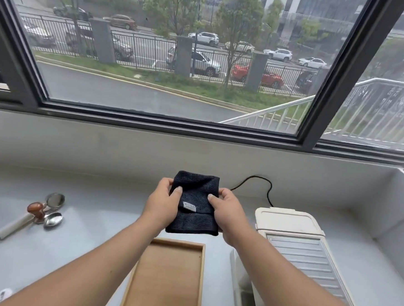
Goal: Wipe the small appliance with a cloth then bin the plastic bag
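A folded dark cloth (196,214) with a small white label hangs in the air above the counter, gripped on both sides. My left hand (163,203) pinches its left edge and my right hand (227,212) pinches its right edge. The small appliance (295,239) is cream-coloured with a ribbed grey top and stands on the counter just right of my right forearm. Its black cord (264,184) runs back toward the wall. No plastic bag is in view.
An empty wooden tray (167,276) lies below the cloth, between my forearms. A coffee tamper with a wooden knob and metal scoops (48,211) lie at the left. A small white object (3,295) sits at the bottom left. A large window fills the back.
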`<action>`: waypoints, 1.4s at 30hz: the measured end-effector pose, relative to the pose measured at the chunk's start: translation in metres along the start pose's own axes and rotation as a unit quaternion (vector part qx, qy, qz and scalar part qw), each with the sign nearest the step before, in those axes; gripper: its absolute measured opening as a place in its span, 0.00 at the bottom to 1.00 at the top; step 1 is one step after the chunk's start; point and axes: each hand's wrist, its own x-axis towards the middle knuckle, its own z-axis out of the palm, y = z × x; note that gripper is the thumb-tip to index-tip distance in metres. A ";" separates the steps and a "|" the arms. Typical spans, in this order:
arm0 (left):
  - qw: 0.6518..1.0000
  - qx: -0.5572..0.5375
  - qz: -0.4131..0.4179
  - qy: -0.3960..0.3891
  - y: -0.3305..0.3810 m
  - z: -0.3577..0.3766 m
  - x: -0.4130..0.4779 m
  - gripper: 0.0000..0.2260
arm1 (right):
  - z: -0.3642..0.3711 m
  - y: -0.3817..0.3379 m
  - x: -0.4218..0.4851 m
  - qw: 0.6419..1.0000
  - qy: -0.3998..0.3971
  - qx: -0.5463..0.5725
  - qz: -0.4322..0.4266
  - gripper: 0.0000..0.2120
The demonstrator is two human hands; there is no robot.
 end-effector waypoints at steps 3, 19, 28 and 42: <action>1.000 0.018 -0.009 -0.003 -0.021 -0.006 0.001 0.02 | 0.011 0.016 0.001 1.000 -0.001 -0.006 0.012 0.03; 0.995 0.053 -0.083 -0.021 -0.115 -0.015 -0.009 0.02 | 0.044 0.093 0.004 0.995 -0.012 -0.062 0.076 0.04; 0.988 0.095 -0.115 -0.046 -0.169 -0.008 -0.017 0.01 | 0.046 0.140 0.005 0.987 -0.026 -0.098 0.121 0.03; 0.931 0.328 -0.134 -0.088 -0.232 -0.003 -0.027 0.11 | 0.039 0.206 0.013 0.890 -0.002 -0.451 0.064 0.08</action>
